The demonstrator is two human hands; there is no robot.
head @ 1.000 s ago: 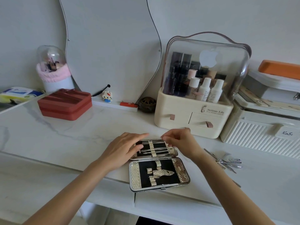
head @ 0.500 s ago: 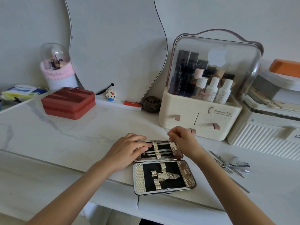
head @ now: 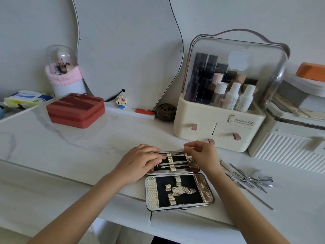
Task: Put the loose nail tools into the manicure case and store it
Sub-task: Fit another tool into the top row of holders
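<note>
Our left hand (head: pixel 139 163) stays flat on the manicure case (head: pixel 177 182); our right hand (head: pixel 202 155) now pinches something unclear at its far edge; loose tools (head: pixel 246 176) wait lower right.

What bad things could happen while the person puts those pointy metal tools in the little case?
1. The manicure case lies open with its near half close to the table edge; a nudge might tip it off.
2. The loose tools lie tangled in a pile with sharp tips, so grabbing them fast could prick a finger.
3. The left hand rests on the far half while the right hand pinches at its corner; a thin tool could slip from its strap.
</note>
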